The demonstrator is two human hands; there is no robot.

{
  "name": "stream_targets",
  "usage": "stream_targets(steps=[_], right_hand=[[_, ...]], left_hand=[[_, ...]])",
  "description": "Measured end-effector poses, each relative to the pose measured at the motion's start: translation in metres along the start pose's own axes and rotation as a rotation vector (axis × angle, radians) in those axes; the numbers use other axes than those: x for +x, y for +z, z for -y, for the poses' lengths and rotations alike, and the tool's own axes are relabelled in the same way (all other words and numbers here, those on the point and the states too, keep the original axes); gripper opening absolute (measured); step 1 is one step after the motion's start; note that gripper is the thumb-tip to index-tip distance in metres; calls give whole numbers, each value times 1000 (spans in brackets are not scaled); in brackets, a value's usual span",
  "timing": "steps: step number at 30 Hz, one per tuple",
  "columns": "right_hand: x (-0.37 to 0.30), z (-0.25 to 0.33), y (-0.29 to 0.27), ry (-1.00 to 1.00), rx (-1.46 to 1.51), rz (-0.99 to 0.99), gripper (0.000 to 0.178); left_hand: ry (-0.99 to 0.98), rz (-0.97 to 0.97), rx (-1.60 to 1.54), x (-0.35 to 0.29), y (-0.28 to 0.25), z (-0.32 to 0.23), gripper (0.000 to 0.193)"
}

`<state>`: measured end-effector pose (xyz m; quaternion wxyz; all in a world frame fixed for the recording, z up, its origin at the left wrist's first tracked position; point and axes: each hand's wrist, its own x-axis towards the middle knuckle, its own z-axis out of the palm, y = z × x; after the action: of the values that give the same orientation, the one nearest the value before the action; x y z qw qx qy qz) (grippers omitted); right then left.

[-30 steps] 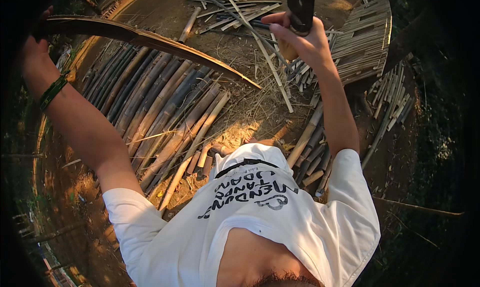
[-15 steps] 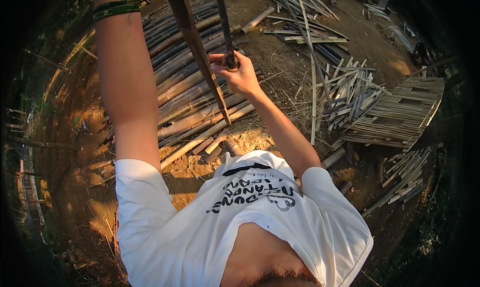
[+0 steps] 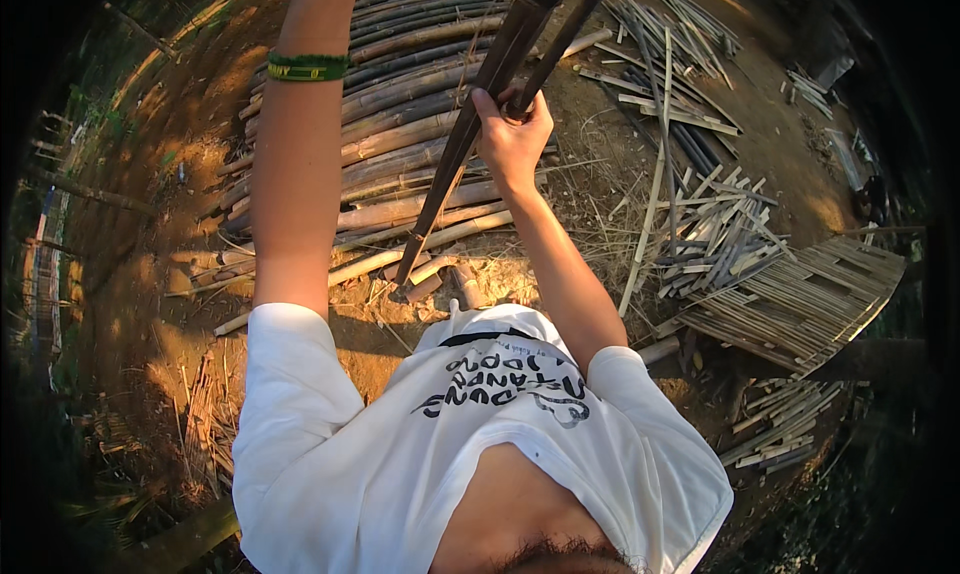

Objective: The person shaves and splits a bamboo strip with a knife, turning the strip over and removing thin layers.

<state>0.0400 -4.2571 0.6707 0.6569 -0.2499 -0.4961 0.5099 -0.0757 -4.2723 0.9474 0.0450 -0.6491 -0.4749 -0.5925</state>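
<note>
This looks like an open-air bamboo work yard. The floor is bare earth [image 3: 780,164] lit by patches of warm sunlight, with dark greenery [image 3: 95,124] around the edges. Long bamboo poles [image 3: 400,139] lie side by side on the ground, split strips [image 3: 725,219] are heaped loosely near a slatted panel [image 3: 800,304], and straw-like litter [image 3: 610,189] is scattered between the piles.
</note>
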Motion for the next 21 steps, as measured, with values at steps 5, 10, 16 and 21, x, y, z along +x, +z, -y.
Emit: stream_targets(steps=[5,10,16,21], right_hand=[[43,3,-21,-132,-48,-140,26],[69,17,-43,-228,-39,-224,23],[65,-4,-50,-104,44,-251,25],[63,-14,-61,116,122,-379,28]], left_hand=[[-360,-133,161,-225,-64,135,56],[-963,-140,534,-472,-114,192,58],[-869,-28,919,-550,-118,183,50],[-1099,-96,598,-545,-97,166,53]])
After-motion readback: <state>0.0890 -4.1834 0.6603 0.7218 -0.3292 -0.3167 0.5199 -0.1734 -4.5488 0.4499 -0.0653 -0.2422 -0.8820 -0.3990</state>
